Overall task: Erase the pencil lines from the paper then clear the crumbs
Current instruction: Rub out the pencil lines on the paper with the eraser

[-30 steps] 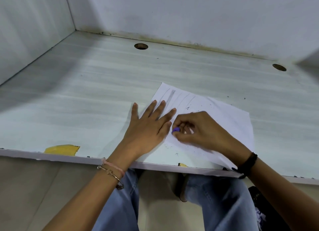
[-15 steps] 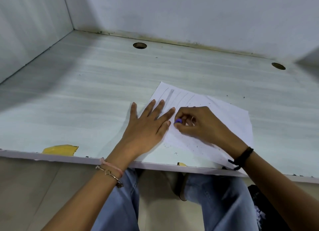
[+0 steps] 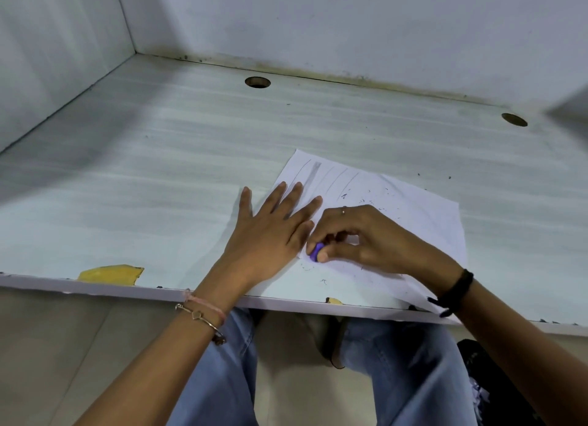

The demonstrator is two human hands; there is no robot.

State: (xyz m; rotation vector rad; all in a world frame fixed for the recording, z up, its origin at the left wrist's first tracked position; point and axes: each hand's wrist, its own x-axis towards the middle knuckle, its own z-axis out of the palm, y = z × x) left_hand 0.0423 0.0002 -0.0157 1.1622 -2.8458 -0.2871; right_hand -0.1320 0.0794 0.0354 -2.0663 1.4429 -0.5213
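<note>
The paper (image 3: 413,209) lies on the pale bench (image 3: 159,187), at the near side and a little to the right, with its near right corner reaching over the bench edge. The left hand (image 3: 270,234) lies flat on the left part of the sheet. Its fingers are straight and spread and point to the far side; the thumb rests on the bare bench just left of the paper. Its grip is wide and it holds nothing, it only presses the sheet down.

The right hand (image 3: 369,238) is bent over the middle of the paper, with the wrist to the right and the knuckles raised. Its grip is narrow: the thumb and the curled fingers pinch a small purple eraser (image 3: 316,252), which touches the paper just beside the left hand's little finger. A thin ring (image 3: 343,211) sits on one finger, and a black band (image 3: 455,293) is around the wrist.

Pencil lines (image 3: 315,174) show on the far left part of the sheet, one of them broad and grey. Dark crumbs (image 3: 385,199) lie scattered on the paper beyond the right hand, and a few lie near the eraser.

The left wrist carries two thin bracelets (image 3: 203,314).
</note>
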